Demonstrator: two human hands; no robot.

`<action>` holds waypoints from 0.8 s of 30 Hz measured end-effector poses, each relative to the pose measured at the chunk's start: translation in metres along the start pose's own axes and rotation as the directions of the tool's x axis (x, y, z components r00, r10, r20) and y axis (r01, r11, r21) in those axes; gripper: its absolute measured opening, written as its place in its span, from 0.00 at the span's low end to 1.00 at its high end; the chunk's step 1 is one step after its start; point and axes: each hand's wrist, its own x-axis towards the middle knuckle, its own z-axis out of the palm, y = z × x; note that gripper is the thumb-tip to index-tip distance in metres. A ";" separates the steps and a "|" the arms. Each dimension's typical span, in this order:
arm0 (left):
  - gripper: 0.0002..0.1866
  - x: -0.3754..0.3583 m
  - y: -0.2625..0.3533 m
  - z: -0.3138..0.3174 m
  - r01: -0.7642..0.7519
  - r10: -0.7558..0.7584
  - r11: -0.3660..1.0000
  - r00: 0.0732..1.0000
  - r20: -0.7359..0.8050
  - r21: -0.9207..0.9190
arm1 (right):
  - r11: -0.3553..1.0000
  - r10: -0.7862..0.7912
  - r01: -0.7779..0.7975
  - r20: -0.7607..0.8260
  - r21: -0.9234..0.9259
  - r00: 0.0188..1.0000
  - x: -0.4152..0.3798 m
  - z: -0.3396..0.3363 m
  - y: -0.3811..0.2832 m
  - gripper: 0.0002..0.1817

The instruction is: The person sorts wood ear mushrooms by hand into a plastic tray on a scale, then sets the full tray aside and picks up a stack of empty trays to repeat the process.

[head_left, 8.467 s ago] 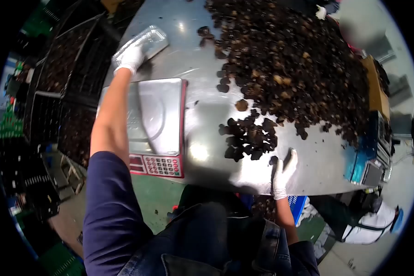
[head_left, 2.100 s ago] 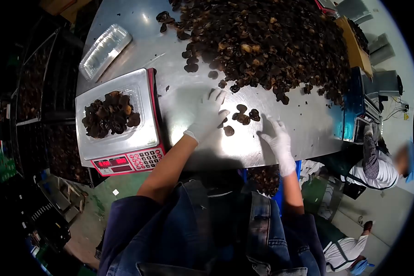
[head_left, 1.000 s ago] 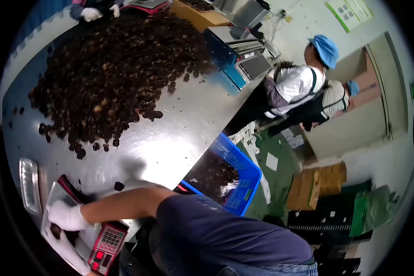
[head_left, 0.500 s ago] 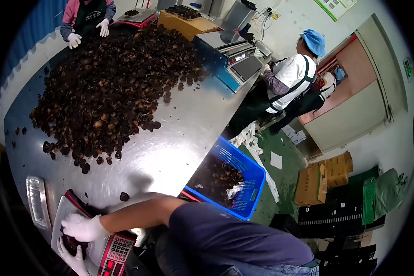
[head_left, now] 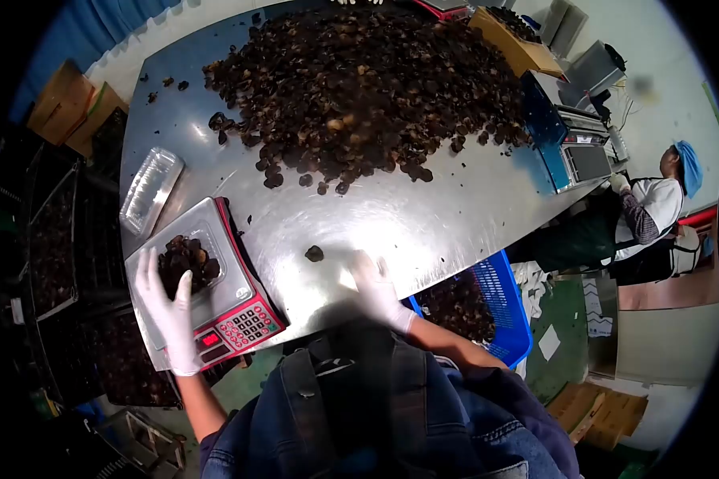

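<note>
A heap of dark brown, mushroom-like pieces (head_left: 359, 96) covers the far part of the metal table (head_left: 351, 219). On the red and silver digital scale (head_left: 248, 326) rests a clear plastic tray (head_left: 222, 239) holding a small pile of these pieces (head_left: 185, 267). My gloved left hand (head_left: 166, 311) is open at the tray's near left side, thumb and fingers spread around the pile. My gloved right hand (head_left: 378, 294) hovers over the table's near edge, slightly blurred, fingers apart and holding nothing. A single loose piece (head_left: 315, 253) lies on the metal to its left.
Another clear tray (head_left: 152, 191) lies left of the scale. A blue crate (head_left: 505, 307) with more pieces stands below the table's right edge. Two people (head_left: 651, 207) are at the right, near a second scale (head_left: 587, 164). Stacked dark crates (head_left: 56, 255) stand at the left.
My view has swung left. My right hand has left the tray on the scale and moved right to the table's near edge. My left hand stays by the tray, fingers spread.
</note>
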 end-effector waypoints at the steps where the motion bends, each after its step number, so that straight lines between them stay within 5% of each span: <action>1: 0.30 -0.002 0.032 0.006 0.007 -0.006 0.996 1.000 0.009 -0.089 | 0.988 -0.092 0.086 -0.038 -0.126 0.995 0.011 0.023 -0.005 0.38; 3: 0.25 -0.015 0.084 0.039 -0.119 0.141 0.958 0.988 0.067 -0.261 | 0.932 -0.356 0.341 -0.133 -0.122 0.925 0.040 0.029 -0.024 0.35; 4: 0.26 -0.024 0.110 0.059 -0.084 0.155 0.925 0.974 0.165 -0.370 | 0.933 -0.356 0.341 -0.148 -0.117 0.923 0.052 0.028 -0.027 0.35; 6: 0.31 -0.052 0.132 0.111 -0.099 0.203 0.928 0.942 0.266 -0.359 | 0.965 -0.176 0.139 -0.156 -0.221 0.972 0.061 0.023 -0.023 0.38; 7: 0.32 -0.064 0.133 0.138 -0.052 0.172 0.934 0.932 0.318 -0.353 | 0.992 -0.049 0.013 -0.286 -0.123 0.957 0.054 0.024 -0.004 0.40; 8: 0.32 -0.076 0.134 0.160 -0.093 0.172 0.971 0.911 0.374 -0.222 | 0.906 0.138 -0.237 -0.285 -0.350 0.948 0.047 0.058 0.045 0.40; 9: 0.32 -0.087 0.132 0.179 -0.141 0.166 0.986 0.889 0.427 -0.090 | 0.899 0.163 -0.241 -0.231 -0.366 0.959 0.007 0.005 0.059 0.38; 10: 0.32 -0.101 0.122 0.198 -0.198 0.193 0.979 0.862 0.468 -0.040 | 0.845 0.340 -0.448 -0.355 -0.291 0.871 -0.015 -0.005 0.104 0.38; 11: 0.32 -0.113 0.110 0.208 -0.252 0.212 0.968 0.835 0.507 0.011 | 0.586 0.418 -0.600 -0.431 -0.544 0.800 -0.055 -0.035 0.125 0.36; 12: 0.32 -0.116 0.106 0.211 -0.219 0.186 0.976 0.837 0.515 0.003 | 0.524 0.390 -0.758 -0.682 -0.389 0.619 -0.103 -0.052 0.149 0.35; 13: 0.33 -0.117 0.104 0.214 -0.205 0.187 0.979 0.843 0.505 -0.022 | 0.441 0.500 -0.841 -0.693 -0.313 0.520 -0.148 -0.073 0.171 0.34; 15: 0.34 -0.116 0.107 0.212 -0.203 0.177 0.979 0.862 0.475 0.003 | 0.067 0.913 -0.998 -0.403 -0.006 0.063 -0.237 -0.096 0.196 0.34; 17: 0.35 -0.113 0.109 0.213 -0.230 0.184 0.972 0.860 0.476 0.039 | -0.007 0.837 -1.000 -0.547 -0.018 0.004 -0.293 -0.076 0.211 0.33; 23: 0.38 -0.105 0.118 0.197 -0.063 0.110 0.990 0.907 0.406 -0.127 | 0.545 0.596 -0.835 -0.665 -0.077 0.450 -0.255 -0.022 0.168 0.32; 24: 0.39 -0.086 0.139 0.171 0.125 -0.004 0.980 0.795 0.606 -0.158 | 0.631 0.514 -0.766 -0.676 -0.120 0.529 -0.235 -0.020 0.159 0.31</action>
